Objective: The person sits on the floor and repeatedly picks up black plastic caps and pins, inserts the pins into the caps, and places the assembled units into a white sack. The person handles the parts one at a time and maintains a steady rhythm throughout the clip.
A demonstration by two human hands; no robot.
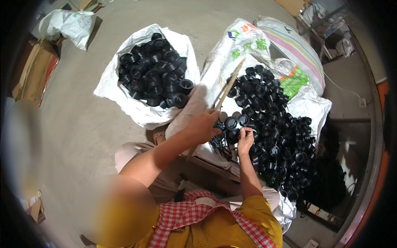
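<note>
My left hand (pixel 204 126) reaches over a long wooden stick (pixel 230 84) at the left edge of a heap of black plastic caps (pixel 264 95). Its thumb and forefinger are apart, with thin black plastic strips (pixel 219 142) beside and below them; the other fingers are partly hidden. My right hand (pixel 245 141) is closed in a pinch at the heap's near left side. Whatever its fingertips hold, if anything, is too small to make out. Just beyond them lie two round black caps (pixel 231 123). The heap rests on white woven sacking (pixel 318 108).
An open white sack (pixel 108 84) full of black round caps stands on the floor at the left. Behind the heap lies a stuffed striped woven sack (pixel 295 41). Cardboard (pixel 37 72) and a white bag (pixel 76 27) are at the far left. A dark recess (pixel 331 165) borders the right side.
</note>
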